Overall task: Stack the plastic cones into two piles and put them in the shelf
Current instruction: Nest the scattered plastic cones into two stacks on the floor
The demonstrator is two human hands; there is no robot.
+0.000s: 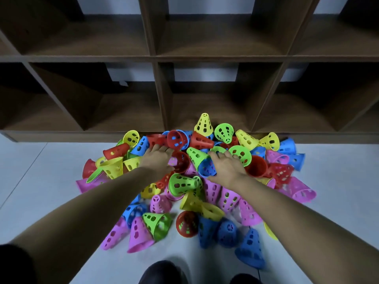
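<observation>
Left hand [158,158]: palm down, fingers nearly straight and spread, tips touching a red cone [159,140]; nothing gripped.
Plastic cones [184,182]: loose mixed-colour heap on the floor [41,181], at its far edge against the shelf base; most lie on their sides, and no pile has been started.
Shelf [160,99]: dark wooden compartments directly behind the heap; none holds a cone.
Right hand [227,167]: palm down, fingers stretched over a green cone [218,149], thumb beside a blue cone [207,169]; no closed grip is visible.
Handling: probably light, thin-walled and perforated, stiff enough to nest but springy at the rim. Cones are likely to roll or scatter if pushed.
Grip point: pinch the wide rim, or hook a fingertip through a wall slot. Keep mouths aligned when nesting.
</observation>
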